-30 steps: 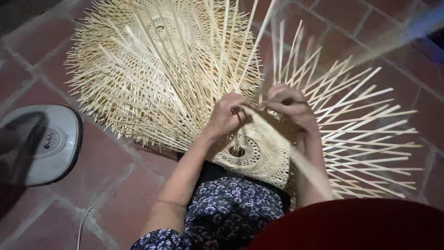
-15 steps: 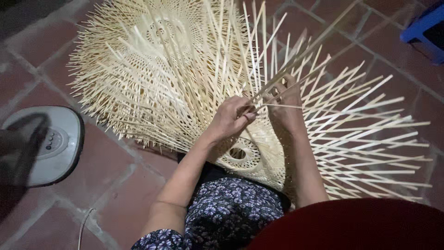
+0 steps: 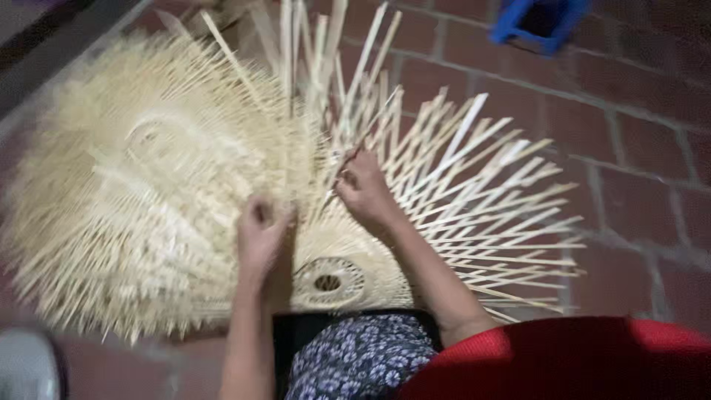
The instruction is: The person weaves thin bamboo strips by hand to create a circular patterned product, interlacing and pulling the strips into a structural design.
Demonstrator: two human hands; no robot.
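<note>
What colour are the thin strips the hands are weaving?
Pale straw-yellow bamboo strips, seen best in the head view, against red-brown floor tiles.

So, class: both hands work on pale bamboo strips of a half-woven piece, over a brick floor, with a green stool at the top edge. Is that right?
Not quite: the head view shows the stool is blue, not green. The rest holds: left hand and right hand on the bamboo strips, brick floor beneath.

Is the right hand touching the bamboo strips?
Touching. The head view shows the right hand pinching a thin bamboo strip, with its fingers closed around it, on the half-woven bamboo piece. The picture is a little blurred.
</note>
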